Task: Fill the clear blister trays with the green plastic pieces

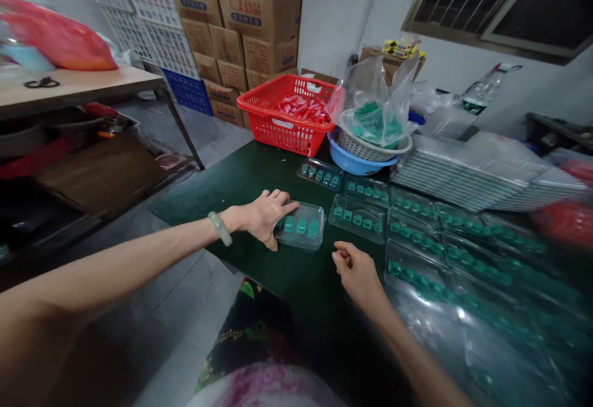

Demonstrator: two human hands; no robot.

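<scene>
Room: white walls, cardboard boxes stacked at the back, dark green table in front of us.
Tray in work: we have one clear tray on the tabletop, ahead of us, with green pieces showing in a row.
Long axis: roughly left to right across our view; the row of pieces runs the same way.
Left hand: our left hand is the nearer one, over the tray's left end. Fingers apart, thumb by the near edge, index reaching to the far edge. We can't tell if it clamps or just rests.
Right hand: our right hand sits off the tray's right end, toward us, not touching. Fingers curled together; we see nothing in them.
Key relation: from the right fingertips the tray lies to the left and slightly away, its short right end nearest them.
Neighbour: another filled tray just right of ours, more rows beyond.
Supplies: red basket, clear bag of green pieces in a grey colander, blue basin under it.
</scene>
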